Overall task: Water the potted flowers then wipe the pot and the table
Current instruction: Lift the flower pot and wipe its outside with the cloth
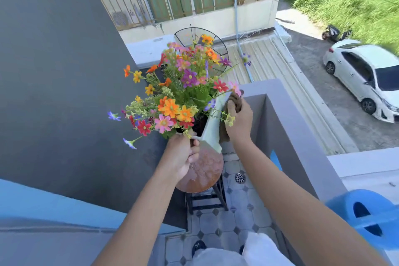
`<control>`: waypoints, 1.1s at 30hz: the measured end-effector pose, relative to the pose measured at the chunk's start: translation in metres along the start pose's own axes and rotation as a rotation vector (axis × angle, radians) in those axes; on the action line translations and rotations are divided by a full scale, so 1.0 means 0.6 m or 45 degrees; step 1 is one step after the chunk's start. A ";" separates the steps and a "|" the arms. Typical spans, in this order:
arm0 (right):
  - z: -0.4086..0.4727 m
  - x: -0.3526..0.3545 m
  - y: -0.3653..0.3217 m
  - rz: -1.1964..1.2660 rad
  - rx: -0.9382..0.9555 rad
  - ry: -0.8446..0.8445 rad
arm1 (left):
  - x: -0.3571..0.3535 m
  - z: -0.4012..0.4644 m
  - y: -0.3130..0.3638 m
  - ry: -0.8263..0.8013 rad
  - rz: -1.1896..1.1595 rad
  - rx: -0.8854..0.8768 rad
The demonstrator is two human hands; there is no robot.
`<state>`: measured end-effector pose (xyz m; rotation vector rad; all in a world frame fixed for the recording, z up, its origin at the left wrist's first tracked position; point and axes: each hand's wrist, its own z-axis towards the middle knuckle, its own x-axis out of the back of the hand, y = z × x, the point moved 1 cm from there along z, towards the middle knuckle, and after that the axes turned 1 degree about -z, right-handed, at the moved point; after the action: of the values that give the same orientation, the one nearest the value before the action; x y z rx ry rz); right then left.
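Pale square pot (212, 127) brims with orange, pink, red flowers (174, 93).

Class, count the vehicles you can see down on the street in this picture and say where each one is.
2. A white car is parked on the road at the right edge, and a dark scooter stands farther up by the grass. Others may be hidden beyond the frame.

landmark: grey concrete balcony parapet wall (287, 123)
car: white sedan (364, 77), beyond the parapet, on the road below
scooter: dark parked scooter (334, 32), past the sedan, by the grass
drain: round metal floor drain (239, 177), on patterned tiles at the parapet's foot
blue item: blue plastic object with oval holes (371, 216), near end of the parapet
fan guard: round black wire fan guard (185, 36), beyond the parapet's far end
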<state>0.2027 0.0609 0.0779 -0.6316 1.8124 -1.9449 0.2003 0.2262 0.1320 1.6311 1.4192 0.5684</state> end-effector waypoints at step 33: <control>0.092 0.047 -0.075 0.092 -0.522 -0.505 | 0.043 0.028 0.087 -0.130 0.364 -0.089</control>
<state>0.2123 0.0029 0.1272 -0.9849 1.9422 -1.2884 0.2483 0.2472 0.1619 1.7932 1.0876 0.6791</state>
